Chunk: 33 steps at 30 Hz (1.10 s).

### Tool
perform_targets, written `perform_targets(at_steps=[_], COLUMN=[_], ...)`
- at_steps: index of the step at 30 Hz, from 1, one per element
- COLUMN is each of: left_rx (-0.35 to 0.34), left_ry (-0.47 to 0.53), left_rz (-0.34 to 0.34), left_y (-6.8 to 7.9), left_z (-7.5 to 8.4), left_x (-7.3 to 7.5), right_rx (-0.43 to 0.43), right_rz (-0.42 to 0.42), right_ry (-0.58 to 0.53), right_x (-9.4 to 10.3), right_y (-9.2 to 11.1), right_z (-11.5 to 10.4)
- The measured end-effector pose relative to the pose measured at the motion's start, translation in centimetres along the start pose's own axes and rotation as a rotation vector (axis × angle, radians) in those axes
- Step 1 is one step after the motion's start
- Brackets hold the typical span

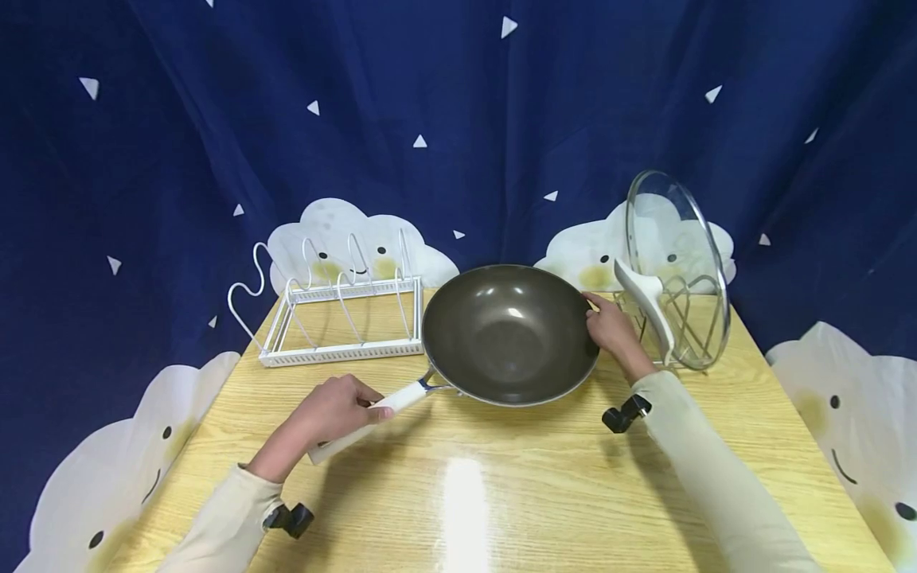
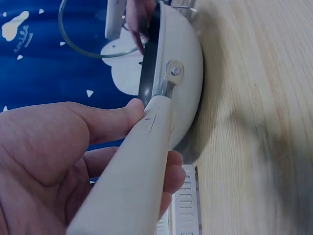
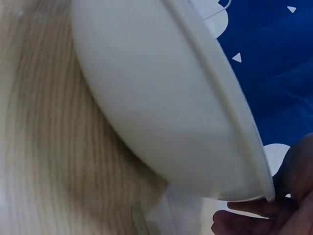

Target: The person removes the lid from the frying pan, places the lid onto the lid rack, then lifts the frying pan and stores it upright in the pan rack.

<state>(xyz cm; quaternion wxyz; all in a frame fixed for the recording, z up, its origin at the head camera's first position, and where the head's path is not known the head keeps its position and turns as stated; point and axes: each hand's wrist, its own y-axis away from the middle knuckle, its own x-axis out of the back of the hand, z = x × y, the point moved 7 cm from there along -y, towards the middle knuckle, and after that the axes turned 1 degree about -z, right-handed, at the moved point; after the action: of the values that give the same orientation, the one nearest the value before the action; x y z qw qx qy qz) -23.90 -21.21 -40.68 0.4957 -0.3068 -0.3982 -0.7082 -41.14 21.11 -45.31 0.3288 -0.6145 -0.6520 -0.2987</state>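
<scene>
A wok [image 1: 509, 342] with a dark inside, a white outside and a long white handle [image 1: 403, 398] is over the middle of the table, its bowl tilted toward the head camera. My left hand [image 1: 340, 414] grips the handle, thumb along one side and fingers wrapped around the other, as the left wrist view shows. At the far side of the bowl, my right hand [image 1: 610, 325] pinches the rim between thumb and fingers. The right wrist view shows the wok's white outer wall [image 3: 156, 98] slanting over the tabletop, with the right fingers [image 3: 244, 223] under its rim.
Left of the wok stands a white wire rack [image 1: 344, 350] with upright loops. To the right, a glass lid [image 1: 705, 239] with a white handle [image 1: 648, 298] leans upright in a metal wire stand [image 1: 688, 318]. A blue curtain [image 1: 458, 95] hangs behind the wooden table [image 1: 559, 493].
</scene>
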Motion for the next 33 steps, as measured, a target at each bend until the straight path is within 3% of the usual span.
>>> perform_targets(at_steps=[14,27,33], left_rx=[-0.095,-0.199,-0.214], left_ry=[0.105,0.218,0.311], left_rz=[-0.063,-0.105,-0.126], left_y=[-0.3,0.3,0.5], left_z=[1.0,2.4,2.8], left_x=[-1.5,-3.1,-4.3], right_rx=[-0.040,-0.011,0.025], right_rz=[0.042,0.057,0.078], right_ry=[0.025,0.073,0.094], right_x=[-0.1,0.2,0.1], right_y=[-2.4,-3.6,-4.4], right_z=[-0.6,-1.9,-2.3])
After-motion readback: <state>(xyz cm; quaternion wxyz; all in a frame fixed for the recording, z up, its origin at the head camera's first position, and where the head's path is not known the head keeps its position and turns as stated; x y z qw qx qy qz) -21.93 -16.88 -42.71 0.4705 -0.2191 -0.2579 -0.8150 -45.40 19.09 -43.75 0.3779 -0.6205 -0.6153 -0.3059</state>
